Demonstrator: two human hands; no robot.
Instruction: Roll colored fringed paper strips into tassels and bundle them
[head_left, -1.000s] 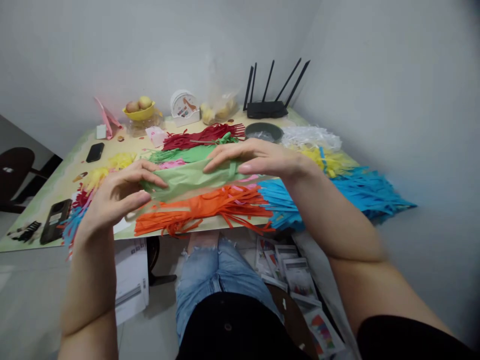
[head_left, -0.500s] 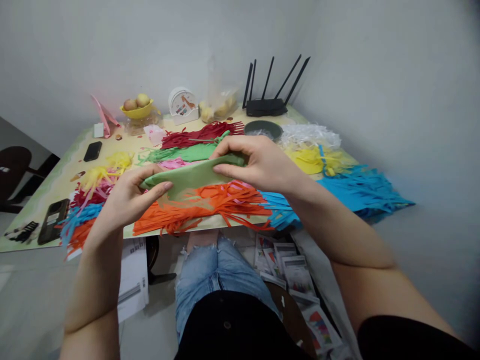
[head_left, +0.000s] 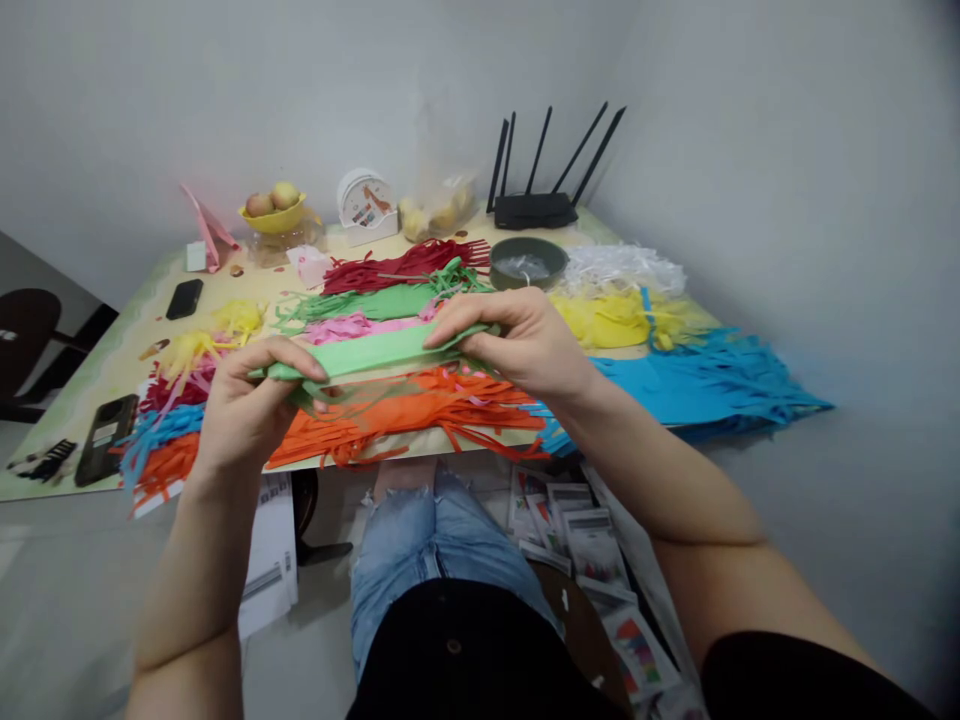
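A light green strip (head_left: 375, 350) stretches between my two hands above the table. My left hand (head_left: 259, 395) pinches its left end, and my right hand (head_left: 521, 340) grips its right end between thumb and fingers. Thin green strands hang below the strip near my left hand. Beneath it lies an orange fringed bundle (head_left: 412, 410). Just behind are a pink bundle (head_left: 349, 328), a green fringed bundle (head_left: 390, 300) and a dark red one (head_left: 405, 265).
Blue fringe (head_left: 720, 385), yellow fringe (head_left: 607, 320) and white strands (head_left: 622, 270) lie right. A router (head_left: 535, 210), bowl (head_left: 527, 262) and fruit basket (head_left: 274, 216) stand behind. Phones (head_left: 184, 299) and mixed fringe (head_left: 169, 440) lie left. Packets (head_left: 596, 545) are below the table.
The green piece has gone from a wide, drooping sheet to a narrower, straighter strip. My left hand has moved slightly right, and my right hand has shifted a little down and right.
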